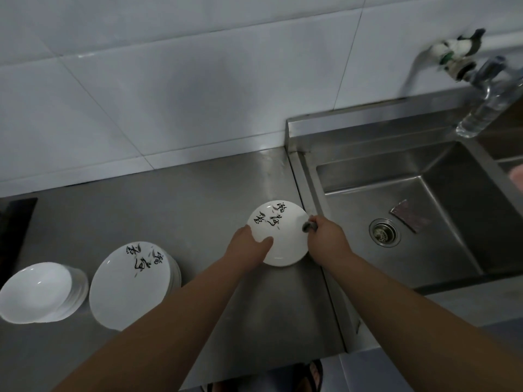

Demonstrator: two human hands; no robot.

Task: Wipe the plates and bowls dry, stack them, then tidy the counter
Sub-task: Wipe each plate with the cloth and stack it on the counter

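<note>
White with black characters, the plate [283, 244] sat over the steel counter [169, 193] beside the sink [353, 222]; your left hand [246, 247] gripped its left rim, thumb on top, and your right hand [328, 236] clenched a grey cloth [307, 226] against its right edge.

Large white wall tiles [169, 94] fill the upper frame in dim light. A steel worktop [141, 199] crosses the middle, with a steel sink [441, 190] at right and a tap [481, 75] at upper right.

White plate [278, 236] with black brush lettering; grey cloth [308, 225].
</note>
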